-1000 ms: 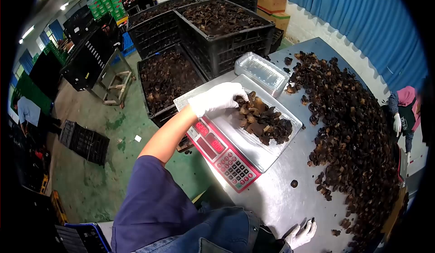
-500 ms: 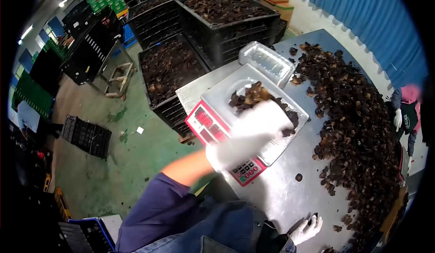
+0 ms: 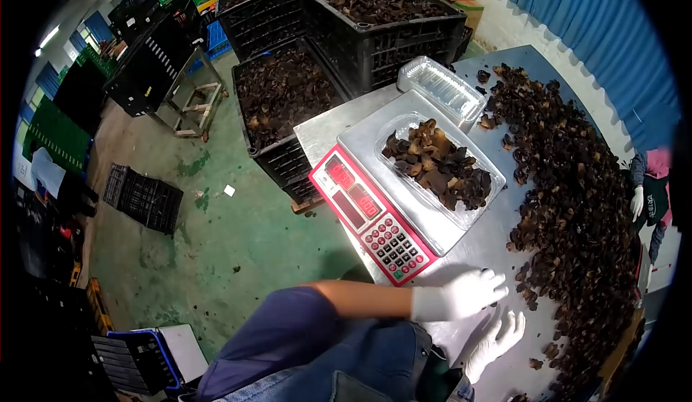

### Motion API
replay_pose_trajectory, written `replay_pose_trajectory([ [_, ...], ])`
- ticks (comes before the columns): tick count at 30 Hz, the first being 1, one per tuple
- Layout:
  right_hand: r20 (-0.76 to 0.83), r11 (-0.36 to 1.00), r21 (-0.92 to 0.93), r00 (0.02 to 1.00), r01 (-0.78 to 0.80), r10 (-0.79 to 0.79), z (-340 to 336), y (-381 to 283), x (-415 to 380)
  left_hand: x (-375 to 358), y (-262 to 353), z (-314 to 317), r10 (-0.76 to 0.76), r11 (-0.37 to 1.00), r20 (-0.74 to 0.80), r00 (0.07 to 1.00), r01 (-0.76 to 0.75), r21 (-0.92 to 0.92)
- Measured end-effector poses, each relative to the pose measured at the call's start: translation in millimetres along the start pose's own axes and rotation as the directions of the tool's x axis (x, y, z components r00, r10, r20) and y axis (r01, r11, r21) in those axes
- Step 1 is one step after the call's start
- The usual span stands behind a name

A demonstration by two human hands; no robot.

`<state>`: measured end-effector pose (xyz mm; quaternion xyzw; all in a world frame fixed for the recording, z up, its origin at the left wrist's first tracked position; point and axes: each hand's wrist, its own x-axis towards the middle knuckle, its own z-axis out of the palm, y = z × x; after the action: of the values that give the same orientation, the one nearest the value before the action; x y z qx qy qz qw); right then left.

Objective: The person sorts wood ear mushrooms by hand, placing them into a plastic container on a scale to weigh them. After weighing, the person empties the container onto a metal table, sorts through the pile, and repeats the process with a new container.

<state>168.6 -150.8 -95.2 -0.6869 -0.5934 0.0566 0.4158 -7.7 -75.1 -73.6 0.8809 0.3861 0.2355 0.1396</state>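
My left hand (image 3: pixel 468 294), in a white glove, reaches over the metal table (image 3: pixel 461 261) just below the scale (image 3: pixel 382 218), fingers apart. A small dark piece shows by its fingertips. Close beneath it, my right hand (image 3: pixel 497 346), also gloved in white, has its fingers spread, with nothing visible in it. On the scale's plate sits a clear plastic tray (image 3: pixel 461 220) filled with dark brown, fungus-like pieces (image 3: pixel 436 163). The scale has a red frame, a lit display and a keypad. Neither hand touches the tray.
A long heap of dark pieces (image 3: pixel 569 215) covers the table's right side. Clear empty trays (image 3: pixel 443 88) stand behind the scale. Black crates (image 3: pixel 285 99) of dark pieces stand beyond. A co-worker's gloved hand (image 3: pixel 637 204) shows at the far right, another person (image 3: pixel 49 175) at left.
My left hand has moved from over the tray down to beside my right hand, uncovering the tray and display. My right hand has risen slightly, and the dark piece at its fingers no longer shows there.
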Motion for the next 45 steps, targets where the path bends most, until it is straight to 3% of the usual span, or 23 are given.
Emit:
replay_pose_trajectory([
  [1,0.046,0.987,-0.128,0.995,0.099,-0.094,2,-2,4,-12,-10,-11,0.019,1.000,-0.166,0.986,-0.018,0.008],
  [3,0.185,0.839,-0.409,0.933,0.359,-0.309,2,-41,13,-32,-46,-62,0.170,0.985,-0.570,0.804,-0.142,0.094],
  [4,0.082,0.998,-0.048,0.996,0.047,-0.043,7,-61,14,-43,-47,-122,-0.173,0.953,-0.478,0.861,0.025,-0.301],
  [6,0.185,0.998,0.018,0.981,0.058,-0.060,15,-33,27,-57,-91,-153,-0.149,0.934,-0.571,0.807,0.304,0.186],
  [7,0.226,0.999,0.050,0.974,0.013,-0.024,23,-49,39,-78,-116,-171,0.023,0.942,-0.694,0.720,0.217,0.257],
  [8,0.267,0.992,0.112,0.961,0.050,-0.078,31,-56,52,-86,-131,-177,-0.334,0.892,-0.713,0.617,0.451,-0.028],
  [10,0.306,0.970,0.235,0.943,0.059,-0.132,57,-71,77,-108,-157,-194,-0.498,0.819,-0.647,0.577,0.559,-0.132],
  [11,0.311,0.955,0.295,0.941,0.040,-0.135,70,-83,89,-112,-172,-204,-0.596,0.764,-0.523,0.609,0.631,-0.134],
  [13,0.342,0.840,0.517,0.939,-0.165,-0.026,90,-116,108,-117,-181,-213,-0.728,0.686,-0.301,0.616,0.642,-0.343],
  [19,0.517,0.571,0.654,0.844,-0.497,0.143,145,-134,132,-109,-201,-211,-0.778,0.580,-0.132,0.615,0.621,-0.527],
  [21,0.523,0.633,0.605,0.841,-0.483,0.141,156,-123,133,-105,-206,-208,-0.776,0.567,-0.085,0.625,0.632,-0.529],
  [24,0.488,0.693,0.565,0.859,-0.447,0.156,154,-123,130,-100,-198,-209,-0.758,0.648,-0.192,0.623,0.688,-0.326],
  [25,0.510,0.606,0.628,0.846,-0.488,0.154,157,-120,127,-98,-195,-208,-0.746,0.664,-0.221,0.628,0.680,-0.310],
  [31,0.527,0.556,0.590,0.801,-0.585,0.284,137,-173,116,-87,-185,-211,-0.792,0.611,-0.132,0.596,0.768,-0.193],
  [32,0.451,0.509,0.697,0.861,-0.504,0.235,164,-132,112,-82,-180,-216,-0.818,0.574,-0.083,0.569,0.799,-0.177],
  [35,0.523,0.286,0.753,0.803,-0.592,0.286,125,-184,107,-86,-187,-207,-0.753,0.657,-0.157,0.639,0.714,-0.244],
  [36,0.497,0.273,0.783,0.826,-0.559,0.268,134,-163,98,-86,-182,-208,-0.739,0.671,-0.142,0.658,0.701,-0.244],
  [37,0.420,0.425,0.791,0.896,-0.440,0.147,126,-151,91,-87,-174,-204,-0.667,0.733,-0.189,0.721,0.589,-0.340],
  [38,0.394,0.399,0.784,0.878,-0.475,0.271,116,-153,83,-78,-165,-206,-0.711,0.698,-0.109,0.694,0.680,-0.222],
  [40,0.374,0.294,0.803,0.822,-0.519,0.430,85,-146,67,-77,-156,-188,-0.610,0.774,-0.107,0.785,0.562,-0.291],
  [41,0.398,0.210,0.823,0.800,-0.528,0.448,68,-140,58,-65,-129,-193,-0.673,0.724,-0.029,0.739,0.650,-0.231],
  [43,0.255,0.395,0.805,0.859,-0.443,0.444,37,-103,28,-67,-116,-161,-0.522,0.809,-0.119,0.845,0.446,-0.382],
  [45,0.106,0.527,0.757,0.869,-0.386,0.484,-3,-80,0,-53,-85,-137,-0.422,0.838,-0.007,0.907,0.386,-0.386],
])
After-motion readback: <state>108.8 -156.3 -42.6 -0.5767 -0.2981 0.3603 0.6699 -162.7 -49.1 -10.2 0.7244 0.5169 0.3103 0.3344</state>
